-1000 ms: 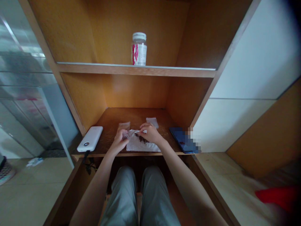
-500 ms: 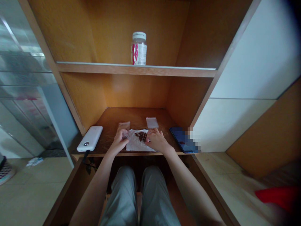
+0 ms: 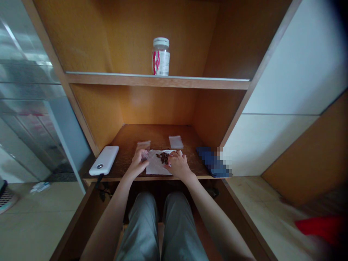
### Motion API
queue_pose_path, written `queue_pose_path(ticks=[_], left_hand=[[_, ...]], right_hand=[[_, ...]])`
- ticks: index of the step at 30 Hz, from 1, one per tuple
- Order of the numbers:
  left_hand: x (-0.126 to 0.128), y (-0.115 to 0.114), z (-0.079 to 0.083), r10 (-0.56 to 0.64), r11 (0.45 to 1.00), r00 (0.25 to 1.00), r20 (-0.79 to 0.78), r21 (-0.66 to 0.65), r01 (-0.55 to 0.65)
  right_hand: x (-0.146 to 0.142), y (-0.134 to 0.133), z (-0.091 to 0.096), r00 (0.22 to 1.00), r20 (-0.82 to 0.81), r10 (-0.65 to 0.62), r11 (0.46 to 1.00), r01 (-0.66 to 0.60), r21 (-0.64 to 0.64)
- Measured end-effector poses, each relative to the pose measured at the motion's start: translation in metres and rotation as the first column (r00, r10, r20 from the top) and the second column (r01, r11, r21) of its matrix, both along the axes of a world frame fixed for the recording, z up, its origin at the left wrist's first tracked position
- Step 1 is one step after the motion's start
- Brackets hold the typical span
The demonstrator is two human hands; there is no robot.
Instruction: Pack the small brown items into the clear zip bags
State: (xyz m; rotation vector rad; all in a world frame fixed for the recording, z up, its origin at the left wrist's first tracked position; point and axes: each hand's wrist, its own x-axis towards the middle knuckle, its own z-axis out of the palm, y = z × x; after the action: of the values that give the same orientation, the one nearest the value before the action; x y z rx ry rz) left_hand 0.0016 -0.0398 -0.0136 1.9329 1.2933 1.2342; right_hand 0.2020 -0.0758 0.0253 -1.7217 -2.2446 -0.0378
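A white paper sheet [image 3: 155, 167] lies near the front edge of the dark wooden shelf [image 3: 127, 139]. On it sits a small heap of dark brown bits [image 3: 163, 157]. My right hand [image 3: 177, 165] rests on the sheet with its fingertips pinched at the heap's right edge. My left hand [image 3: 139, 162] is closed on a small clear plastic bag [image 3: 144, 155] at the sheet's left corner. Two more small clear bags lie behind, one [image 3: 143, 145] on the left and one [image 3: 175, 141] on the right.
A white power bank [image 3: 104, 160] with a dangling cable lies at the shelf's left front. A dark blue phone [image 3: 211, 160] lies at the right. A clear jar [image 3: 160, 56] with a white lid stands on the upper shelf. My knees sit below the shelf edge.
My right hand drew back from the small bag at the left hand, uncovering the dark heap, then settled at the heap's right side. The left hand stayed put on its bag.
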Motion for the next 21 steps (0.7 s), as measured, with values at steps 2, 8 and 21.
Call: queue_pose_path(ticks=[2,8,21], left_hand=[[0.000,0.000,0.000,-0.004,1.000,1.000,-0.013,0.003,0.004],[0.000,-0.001,0.001,-0.008,1.000,1.000,-0.007,0.015,0.008],[0.000,0.000,0.002,-0.012,1.000,1.000,0.000,0.014,0.012]], right_hand=[[-0.002,0.001,-0.003,0.999,-0.007,-0.036,0.999,0.035,-0.006],[-0.008,-0.001,-0.006,0.996,-0.020,-0.083,0.996,0.083,0.018],[-0.007,0.001,0.003,0.993,-0.085,-0.087,0.996,0.089,0.013]])
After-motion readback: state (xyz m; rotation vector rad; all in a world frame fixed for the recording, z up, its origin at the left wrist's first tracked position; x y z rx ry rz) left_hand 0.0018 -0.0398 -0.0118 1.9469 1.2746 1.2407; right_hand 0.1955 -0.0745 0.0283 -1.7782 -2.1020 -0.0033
